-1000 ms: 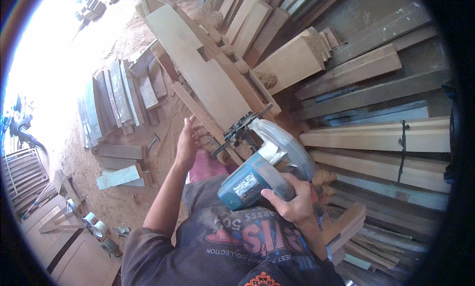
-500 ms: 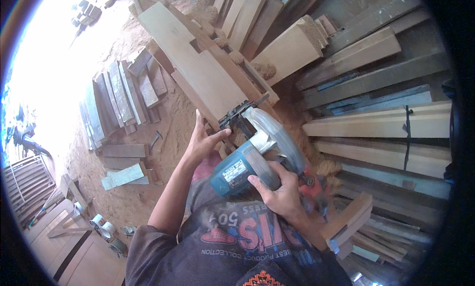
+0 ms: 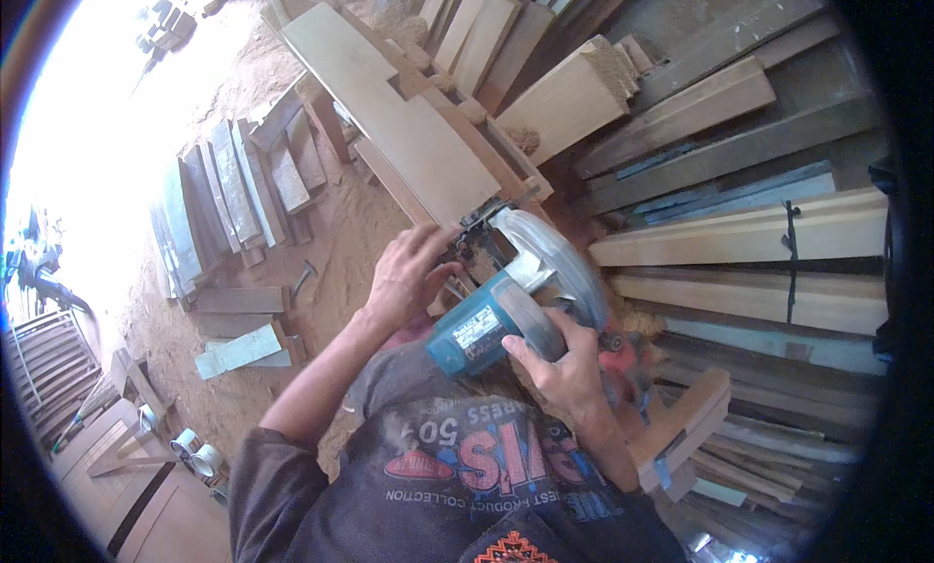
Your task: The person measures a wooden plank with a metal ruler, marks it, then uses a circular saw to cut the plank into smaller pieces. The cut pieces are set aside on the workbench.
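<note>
A teal circular saw [image 3: 477,327] with a pale blade guard [image 3: 553,247] stands at the near end of a long light wooden board [image 3: 428,145]. My right hand [image 3: 569,368] is wrapped round the saw's rear handle. My left hand [image 3: 409,276] is at the saw's front, beside the board's near left corner. Its fingers reach forward and its thumb stands apart; the fingertips meet the dark base plate [image 3: 474,227], and their exact contact is hard to make out. The board has a step cut into its right edge. The blade is hidden.
Under the board is a wooden bench [image 3: 530,179] with sawdust. Stacked planks [image 3: 739,237] fill the right side. Shorter boards [image 3: 233,188] and a hammer [image 3: 305,276] lie on the dusty ground to the left. A red tool [image 3: 628,363] sits close to my right forearm.
My left hand has rolled over, from fingers pointing up along the board's side to fingers bent toward the saw's front. The saw and board sit slightly farther right in view.
</note>
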A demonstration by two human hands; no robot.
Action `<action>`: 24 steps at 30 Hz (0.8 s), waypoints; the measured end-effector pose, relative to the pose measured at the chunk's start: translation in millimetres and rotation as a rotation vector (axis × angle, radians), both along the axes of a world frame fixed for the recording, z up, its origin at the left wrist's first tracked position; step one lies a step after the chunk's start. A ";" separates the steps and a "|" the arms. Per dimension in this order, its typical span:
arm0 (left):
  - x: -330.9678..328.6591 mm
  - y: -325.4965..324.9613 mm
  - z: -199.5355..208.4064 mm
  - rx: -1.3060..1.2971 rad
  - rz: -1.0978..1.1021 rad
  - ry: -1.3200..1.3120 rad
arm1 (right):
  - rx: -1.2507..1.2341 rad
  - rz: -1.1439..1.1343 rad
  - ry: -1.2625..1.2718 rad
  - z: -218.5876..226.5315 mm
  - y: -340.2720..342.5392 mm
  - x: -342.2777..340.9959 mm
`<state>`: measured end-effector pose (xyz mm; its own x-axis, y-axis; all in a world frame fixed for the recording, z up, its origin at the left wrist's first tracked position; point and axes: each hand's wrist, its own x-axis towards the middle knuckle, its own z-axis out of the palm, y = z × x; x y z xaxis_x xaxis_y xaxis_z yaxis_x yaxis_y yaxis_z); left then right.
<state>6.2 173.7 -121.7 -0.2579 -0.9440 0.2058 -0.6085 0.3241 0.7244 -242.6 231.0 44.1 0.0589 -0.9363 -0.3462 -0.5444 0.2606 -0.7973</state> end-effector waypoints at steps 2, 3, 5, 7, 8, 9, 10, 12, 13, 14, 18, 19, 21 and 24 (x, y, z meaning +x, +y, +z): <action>6.4 -20.5 -0.8 -0.032 -0.289 -0.107 | 0.021 -0.001 -0.003 1.6 0.4 0.8; 6.0 -35.2 -2.6 -0.048 -0.429 -0.157 | 0.027 -0.001 0.015 2.2 -1.9 -0.4; 3.2 -59.3 -3.8 -0.121 -0.562 -0.180 | 0.055 -0.009 0.065 5.0 -4.5 -2.1; 4.0 -80.3 -1.7 -0.138 -0.734 -0.254 | 0.056 -0.018 0.080 9.1 -5.7 -0.6; 2.2 -91.0 0.6 -0.167 -0.760 -0.278 | 0.037 -0.021 0.086 12.5 -7.5 0.3; 0.2 -98.1 1.6 -0.175 -0.795 -0.311 | 0.002 -0.023 0.102 15.0 -6.5 2.2; -2.3 -103.8 2.6 -0.181 -0.830 -0.345 | 0.045 -0.031 0.106 17.7 -6.0 4.7; -8.6 -111.0 1.3 -0.313 -0.836 -0.315 | 0.070 -0.044 0.133 22.3 -2.6 9.5; -10.7 -111.7 -0.3 -0.279 -0.859 -0.358 | 0.058 -0.068 0.124 22.0 -1.5 12.7; -12.4 -111.1 -2.9 -0.264 -0.866 -0.380 | 0.016 -0.085 0.109 20.5 -0.5 15.6; -17.8 -101.8 -12.8 -0.176 -0.792 -0.370 | -0.041 -0.083 0.105 12.6 -1.7 15.2; -20.7 -95.6 -13.8 -0.166 -0.710 -0.333 | -0.046 -0.083 0.099 11.2 -1.5 14.9; -29.0 -79.7 -11.5 -0.073 -0.557 -0.324 | -0.055 -0.086 0.097 10.5 -0.9 14.2; -48.1 -56.3 -1.6 0.089 -0.165 -0.215 | -0.075 -0.077 0.084 13.7 -1.1 13.9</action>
